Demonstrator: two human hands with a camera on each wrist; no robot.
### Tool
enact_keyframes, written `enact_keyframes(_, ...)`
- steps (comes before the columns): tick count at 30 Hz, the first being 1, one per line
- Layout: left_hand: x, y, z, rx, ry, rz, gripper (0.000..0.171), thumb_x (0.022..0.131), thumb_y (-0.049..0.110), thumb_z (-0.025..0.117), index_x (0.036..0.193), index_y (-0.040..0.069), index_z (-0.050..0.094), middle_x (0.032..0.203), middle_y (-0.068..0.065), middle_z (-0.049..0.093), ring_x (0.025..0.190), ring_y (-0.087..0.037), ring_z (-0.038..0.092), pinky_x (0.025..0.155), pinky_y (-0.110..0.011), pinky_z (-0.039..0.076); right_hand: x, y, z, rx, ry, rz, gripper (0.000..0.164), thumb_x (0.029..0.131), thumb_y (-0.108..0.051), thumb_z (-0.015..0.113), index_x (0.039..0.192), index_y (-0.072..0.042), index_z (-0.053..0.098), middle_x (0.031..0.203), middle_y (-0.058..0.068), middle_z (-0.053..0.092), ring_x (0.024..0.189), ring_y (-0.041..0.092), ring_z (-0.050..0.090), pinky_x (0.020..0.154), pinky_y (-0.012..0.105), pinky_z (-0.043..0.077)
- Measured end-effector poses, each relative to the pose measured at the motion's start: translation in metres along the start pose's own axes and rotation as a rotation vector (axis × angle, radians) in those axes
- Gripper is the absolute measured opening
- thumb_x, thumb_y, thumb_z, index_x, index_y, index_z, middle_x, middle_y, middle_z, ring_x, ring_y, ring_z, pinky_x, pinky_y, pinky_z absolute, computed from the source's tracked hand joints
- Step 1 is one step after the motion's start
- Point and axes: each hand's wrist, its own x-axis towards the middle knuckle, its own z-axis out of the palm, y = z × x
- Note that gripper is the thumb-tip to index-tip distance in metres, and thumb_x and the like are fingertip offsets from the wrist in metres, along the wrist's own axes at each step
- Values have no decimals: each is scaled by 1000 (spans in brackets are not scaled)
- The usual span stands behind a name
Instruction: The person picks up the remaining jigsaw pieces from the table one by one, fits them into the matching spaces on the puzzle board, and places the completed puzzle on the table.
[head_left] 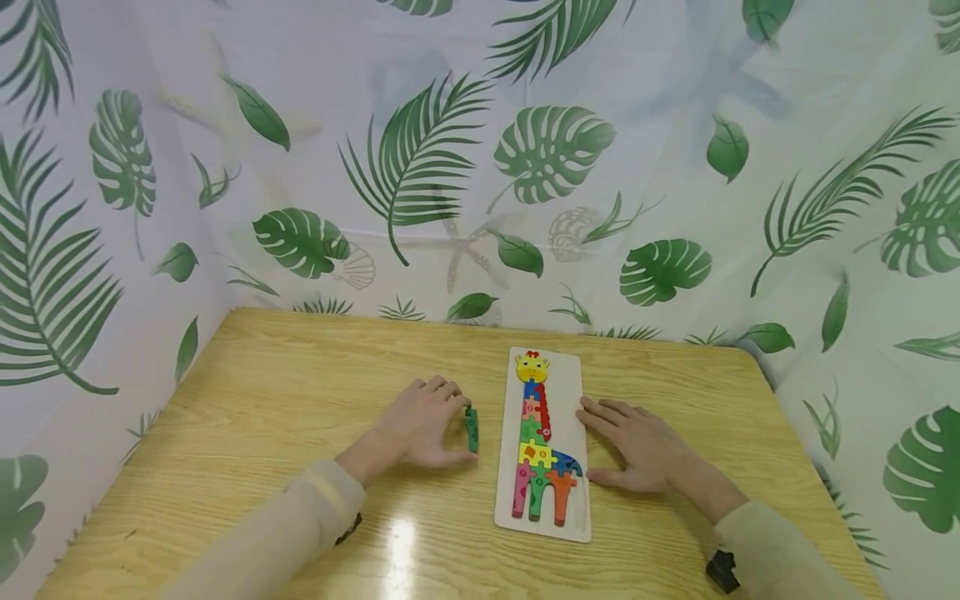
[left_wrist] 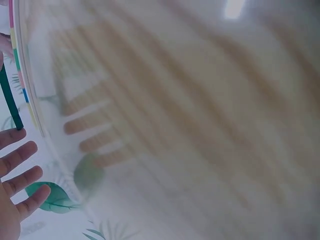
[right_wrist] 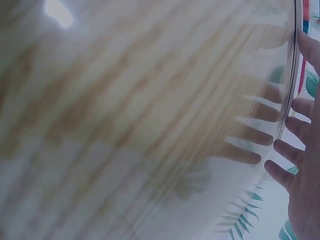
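Note:
A giraffe puzzle board [head_left: 564, 385], pale with coloured interlocking pieces, lies on the table with the giraffe's yellow head [head_left: 532, 368] at the far end. To its left, my left hand [head_left: 426, 425] pinches a narrow dark green puzzle piece [head_left: 472, 429] between thumb and index finger. The same green piece [left_wrist: 9, 97] shows edge-on in the left wrist view, the other fingers spread below it. At the board's right edge rests my right hand [head_left: 637, 442], fingers extended and touching the side. Bare board shows right of the red piece [head_left: 544, 411] and beside the orange leg [head_left: 561, 500].
The wooden table [head_left: 315, 375] has a glossy surface that mirrors the hands in both wrist views. A leaf-printed white cloth [head_left: 442, 275] hangs behind the table and along its sides.

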Motion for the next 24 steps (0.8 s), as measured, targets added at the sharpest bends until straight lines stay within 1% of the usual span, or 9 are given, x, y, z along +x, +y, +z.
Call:
enact_keyframes(4, 4, 9, -2, -8, -3, 7, 92, 85, 85, 56, 147, 16, 59, 145, -7, 63, 137, -28, 56, 113, -50, 48, 0, 0, -1, 0, 4, -2, 95, 91, -82, 53, 163, -22, 43, 171, 4, 40, 153, 39, 44, 118, 65, 41)
enact_keyframes(10, 9, 20, 0, -3, -23, 23, 92, 86, 86, 55, 148, 18, 58, 148, -6, 61, 138, -26, 55, 115, -49, 48, 0, 2, 2, -4, 4, -5, 94, 91, -83, 51, 163, -23, 42, 171, 3, 40, 152, 38, 44, 117, 66, 43)
enact_keyframes(16, 10, 29, 1, 9, -12, 37, 92, 85, 87, 54, 147, 20, 59, 146, -4, 62, 137, -24, 56, 113, -47, 49, 1, 4, 5, 0, 3, -9, 94, 91, -83, 51, 163, -23, 42, 171, 3, 40, 152, 38, 45, 116, 66, 43)
enact_keyframes(24, 11, 39, -2, -13, 4, 47, 89, 85, 86, 56, 146, 21, 60, 145, -3, 63, 136, -24, 57, 112, -46, 51, 1, 5, 6, 2, 1, -8, 94, 91, -83, 50, 163, -23, 42, 171, 3, 40, 153, 37, 44, 117, 65, 43)
